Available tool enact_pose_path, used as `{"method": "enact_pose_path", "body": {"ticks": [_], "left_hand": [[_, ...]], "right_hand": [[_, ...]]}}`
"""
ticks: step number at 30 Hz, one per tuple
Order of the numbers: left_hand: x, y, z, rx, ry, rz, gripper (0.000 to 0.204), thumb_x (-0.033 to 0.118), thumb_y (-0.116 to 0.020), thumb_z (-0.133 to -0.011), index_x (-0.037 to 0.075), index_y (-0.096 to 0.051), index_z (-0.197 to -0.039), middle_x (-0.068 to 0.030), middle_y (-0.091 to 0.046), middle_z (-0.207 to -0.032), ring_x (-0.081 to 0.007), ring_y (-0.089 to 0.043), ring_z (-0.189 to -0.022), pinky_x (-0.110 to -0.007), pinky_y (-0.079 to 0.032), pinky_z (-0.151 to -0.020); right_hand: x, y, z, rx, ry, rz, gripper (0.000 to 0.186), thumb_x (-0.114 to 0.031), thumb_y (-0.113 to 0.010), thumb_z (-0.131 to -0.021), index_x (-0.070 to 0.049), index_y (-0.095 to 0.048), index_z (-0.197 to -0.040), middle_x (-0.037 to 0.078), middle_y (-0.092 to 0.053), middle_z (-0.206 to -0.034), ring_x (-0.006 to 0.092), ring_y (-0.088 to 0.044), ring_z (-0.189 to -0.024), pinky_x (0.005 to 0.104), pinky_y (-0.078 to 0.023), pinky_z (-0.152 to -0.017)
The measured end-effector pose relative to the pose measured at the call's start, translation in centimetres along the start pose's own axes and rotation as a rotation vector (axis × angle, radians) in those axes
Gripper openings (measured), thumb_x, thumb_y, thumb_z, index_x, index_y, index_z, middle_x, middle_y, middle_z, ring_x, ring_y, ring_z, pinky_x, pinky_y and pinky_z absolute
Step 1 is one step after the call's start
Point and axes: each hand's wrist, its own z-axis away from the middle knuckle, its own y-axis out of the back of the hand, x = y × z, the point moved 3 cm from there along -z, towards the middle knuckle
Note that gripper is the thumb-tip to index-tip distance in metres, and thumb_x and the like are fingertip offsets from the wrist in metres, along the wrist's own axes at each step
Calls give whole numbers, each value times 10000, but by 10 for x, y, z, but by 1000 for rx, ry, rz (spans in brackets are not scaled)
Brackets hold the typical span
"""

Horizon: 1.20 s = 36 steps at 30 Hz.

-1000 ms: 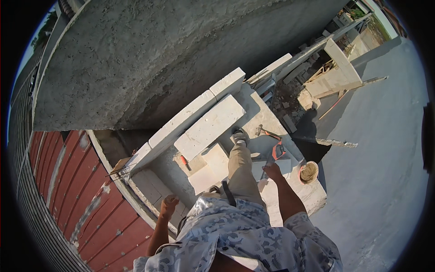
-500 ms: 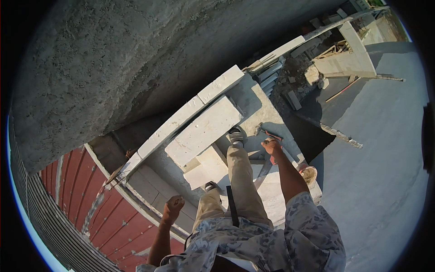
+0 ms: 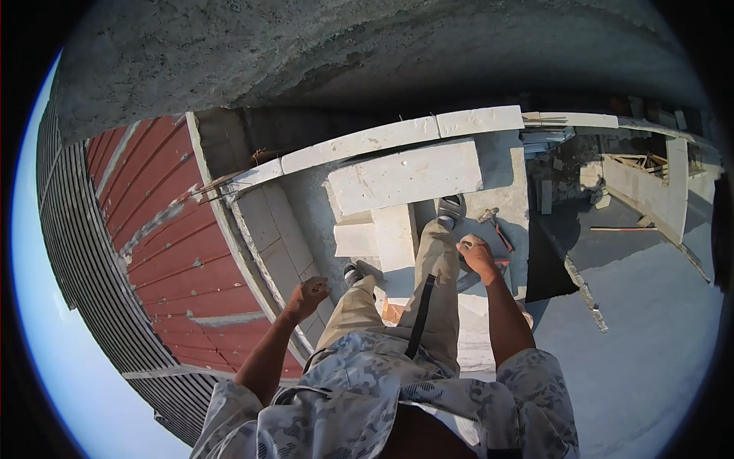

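My left hand [image 3: 310, 294] hangs beside my left leg, fingers curled; I cannot make out anything in it. My right hand [image 3: 478, 256] is closed in front of my right thigh, its contents unclear, near a red-handled saw [image 3: 501, 266] partly hidden behind it. A hammer [image 3: 498, 228] lies on the concrete platform [image 3: 501, 168] beside my right foot. A long white block [image 3: 405, 172] lies beyond my feet, with shorter pale blocks [image 3: 394, 237] between them. A bucket [image 3: 525, 314] is mostly hidden by my right arm.
A row of white blocks [image 3: 359, 140] edges the platform below a rough concrete wall [image 3: 352, 46]. Red corrugated sheeting [image 3: 160, 222] lies left. To the right are a lower area with boards [image 3: 642, 180], a dark gap [image 3: 550, 268] at the platform's edge and a smooth grey surface [image 3: 627, 367].
My view has turned, so the block row lies nearly level instead of slanting. Both hands have shifted higher in the picture, the right one now more in front of my thigh.
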Motion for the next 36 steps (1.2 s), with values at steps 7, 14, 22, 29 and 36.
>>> {"method": "enact_pose_path", "body": {"ticks": [7,14,22,29,36], "left_hand": [[-102,-3,33,-19,122,152,461,276,-649,-882,-55,-577,-1195,-211,-647,-1125,-258,-612,-1076,-341,-472,-919],[-308,-33,16,21,202,238,516,349,-718,-797,8,-609,-1168,-176,-652,-1099,-269,-624,-1029,-344,-478,-904],[-468,-55,-32,162,219,10,761,376,-752,-729,91,-441,-1362,-206,-356,-1461,-364,-369,-1339,-447,-344,-1075],[-544,-37,-27,301,221,84,714,356,-728,-733,109,-464,-1349,-200,-364,-1459,-372,-351,-1342,-472,-313,-1085],[-568,-20,-34,286,254,78,697,357,-711,-746,95,-471,-1346,-177,-381,-1454,-369,-331,-1354,-459,-280,-1109]], "right_hand": [[-54,-125,53,-265,-6,382,548,-422,-679,-797,-71,-593,-1209,211,-613,-1196,367,-566,-1138,432,-434,-976],[-94,-245,26,-308,-82,521,496,-345,-684,-821,-76,-578,-1224,184,-586,-1253,337,-544,-1178,411,-432,-994],[-129,-435,-88,-360,-142,512,446,-319,-670,-843,-65,-597,-1202,184,-616,-1214,330,-559,-1165,406,-438,-995],[-130,-564,-209,-415,51,805,535,-310,-668,-844,-59,-536,-1297,187,-525,-1338,331,-476,-1266,400,-389,-1059],[-113,-618,-294,-296,141,983,628,-273,-659,-841,-99,-419,-1395,159,-391,-1454,380,-399,-1309,463,-368,-1075]]}}
